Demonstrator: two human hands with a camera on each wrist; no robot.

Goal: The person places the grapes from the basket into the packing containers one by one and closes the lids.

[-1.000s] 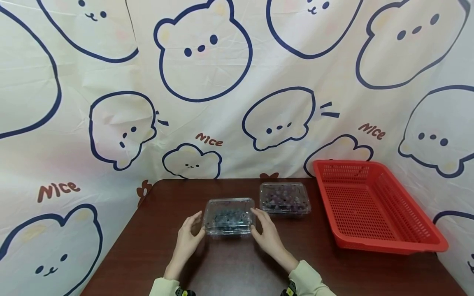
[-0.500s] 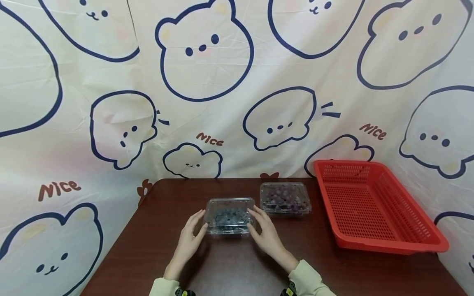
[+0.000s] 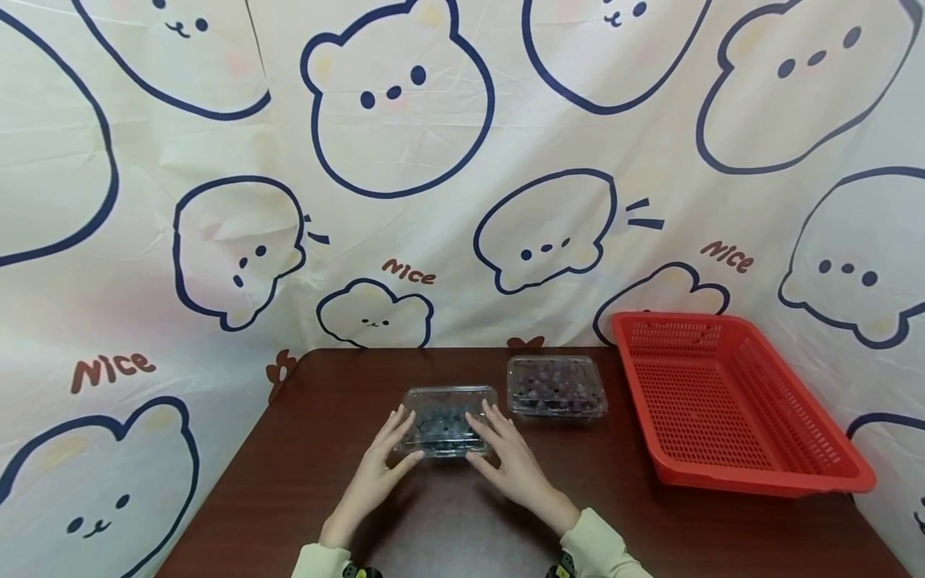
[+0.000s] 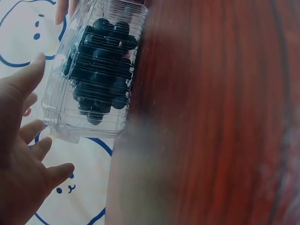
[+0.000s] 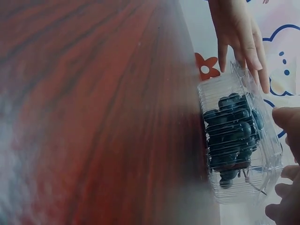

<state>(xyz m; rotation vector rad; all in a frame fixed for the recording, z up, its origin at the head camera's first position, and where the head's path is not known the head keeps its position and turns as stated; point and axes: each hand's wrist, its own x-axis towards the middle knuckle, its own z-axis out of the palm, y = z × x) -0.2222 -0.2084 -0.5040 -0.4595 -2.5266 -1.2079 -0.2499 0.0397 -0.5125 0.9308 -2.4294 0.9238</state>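
A clear plastic clamshell box lies on the table in front of me, its lid down. Dark blue-black grapes show through its ribbed wall in both wrist views. At the box's left front corner, my left hand spreads its fingers, tips over the lid's edge. My right hand mirrors it on the right side, fingers spread and fairly straight over the lid. Whether the fingertips touch the plastic cannot be told. Neither hand grips anything. In the right wrist view, the box has a thin stem among the grapes.
Behind and right of this box stands a second clear box of purplish grapes. A red plastic basket with slotted walls sits at the table's right side. A cartoon-bear cloth hangs behind the brown table.
Both hands have moved inward from the box's two sides, fingers now spread over its lid and thumbs in front of it. The box stays in place.
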